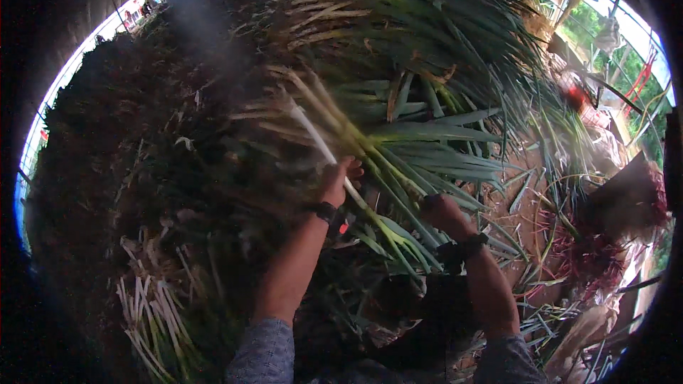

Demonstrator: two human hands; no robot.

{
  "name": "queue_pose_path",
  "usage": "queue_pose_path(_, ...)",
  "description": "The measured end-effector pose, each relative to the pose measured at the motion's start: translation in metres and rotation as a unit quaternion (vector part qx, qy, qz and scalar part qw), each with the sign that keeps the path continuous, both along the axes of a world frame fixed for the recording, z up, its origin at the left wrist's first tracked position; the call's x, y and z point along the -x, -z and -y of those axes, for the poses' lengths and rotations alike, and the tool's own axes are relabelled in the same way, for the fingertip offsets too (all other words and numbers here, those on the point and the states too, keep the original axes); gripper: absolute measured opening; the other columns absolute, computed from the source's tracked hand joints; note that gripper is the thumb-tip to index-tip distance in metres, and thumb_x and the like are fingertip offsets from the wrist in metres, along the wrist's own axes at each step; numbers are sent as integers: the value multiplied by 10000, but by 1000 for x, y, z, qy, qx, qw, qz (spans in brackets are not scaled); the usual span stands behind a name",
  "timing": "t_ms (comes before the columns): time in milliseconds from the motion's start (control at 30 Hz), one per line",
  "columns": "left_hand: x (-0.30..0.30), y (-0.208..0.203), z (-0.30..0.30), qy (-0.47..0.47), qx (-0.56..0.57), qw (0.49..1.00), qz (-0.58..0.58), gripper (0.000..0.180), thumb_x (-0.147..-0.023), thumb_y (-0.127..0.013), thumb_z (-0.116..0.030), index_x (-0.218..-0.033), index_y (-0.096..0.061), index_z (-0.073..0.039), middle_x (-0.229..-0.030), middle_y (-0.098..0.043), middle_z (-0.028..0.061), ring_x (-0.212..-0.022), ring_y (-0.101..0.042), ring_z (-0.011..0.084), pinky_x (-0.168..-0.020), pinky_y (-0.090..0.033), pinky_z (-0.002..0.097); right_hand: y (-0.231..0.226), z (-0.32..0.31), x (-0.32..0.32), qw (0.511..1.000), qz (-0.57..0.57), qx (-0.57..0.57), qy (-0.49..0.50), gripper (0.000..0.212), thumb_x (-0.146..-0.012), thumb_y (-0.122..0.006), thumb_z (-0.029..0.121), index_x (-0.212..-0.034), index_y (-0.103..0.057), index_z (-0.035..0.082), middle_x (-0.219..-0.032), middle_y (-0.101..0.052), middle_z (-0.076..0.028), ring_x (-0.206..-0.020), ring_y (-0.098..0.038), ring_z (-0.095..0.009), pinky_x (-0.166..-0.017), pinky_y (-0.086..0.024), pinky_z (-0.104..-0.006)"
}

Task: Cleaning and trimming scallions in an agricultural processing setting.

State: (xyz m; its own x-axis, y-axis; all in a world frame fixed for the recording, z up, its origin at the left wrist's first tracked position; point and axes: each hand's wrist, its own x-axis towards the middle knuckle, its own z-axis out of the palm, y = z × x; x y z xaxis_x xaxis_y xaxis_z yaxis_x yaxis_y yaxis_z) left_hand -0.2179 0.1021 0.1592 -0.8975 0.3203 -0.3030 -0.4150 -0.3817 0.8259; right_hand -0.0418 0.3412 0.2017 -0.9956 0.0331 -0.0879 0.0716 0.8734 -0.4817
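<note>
Step in hand judged: loose stalks being parted. A white stalk is clamped in the left hand, fingers wrapped round it. Green stalks, just beside it, appear gripped by the closed right hand — finger detail too dark. Next move — judged to call for tangled leaves being cleared.

The leek heap lies beyond the left hand and right hand, with one stalk running through the left. A bunch of stalks lies left of the left forearm; a tangle of strings sits far right, past loose leaves on the ground.
</note>
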Motion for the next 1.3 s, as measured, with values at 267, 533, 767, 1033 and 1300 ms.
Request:
queue_pose_path(267, 8, 9, -41, -69, 86, 993, -51, 389, -827, -713, -352, -1028, -555, -59, -939, -615, 61, -704, -641, 179, -550, -513, 318, 6, -19, 2, 999, 49, 7, -2, 283, -792, -676, 264, -913, -663, 9, -679, -612, -106, -596, -602, -206, -533, -493, -363)
queue_pose_path(533, 15, 30, -60, -102, 214, 971, -5, 564, -717, -801, -404, -1075, -521, -72, -982, -544, 72, -730, -563, 142, -554, -479, 344, -2, -23, -12, 990, 70, 110, 58, 288, -757, -703, 273, -865, -654, 11, -806, -651, -184, -752, -644, -342, -691, -505, -430)
queue_pose_path(767, 19, 25, -32, 3, 13, 1000, 22, 445, -757, -764, -364, -1066, -566, -113, -936, -532, 19, -755, -536, 143, -540, -477, 334, 14, -29, -7, 990, 34, 137, -16, 350, -781, -720, 209, -1048, -653, -6, -833, -677, -59, -703, -585, -102, -598, -493, -294)
queue_pose_path(1033, 12, 34, -26, 55, -80, 995, 32, 506, -795, -733, -371, -1184, -503, -143, -1107, -459, 31, -952, -482, 185, -749, -552, 393, -17, -14, -18, 953, 99, 278, 75, 271, -777, -724, 210, -937, -646, 6, -792, -657, -123, -727, -609, -181, -675, -483, -370)
queue_pose_path(1300, 11, 52, -17, 82, 128, 983, -102, 353, -875, -649, -323, -1164, -580, -133, -1166, -512, 14, -1074, -487, 167, -901, -468, 385, 10, -16, 0, 993, 48, 109, 4, 300, -743, -732, 246, -891, -635, 3, -750, -632, -126, -683, -588, -187, -628, -469, -392)
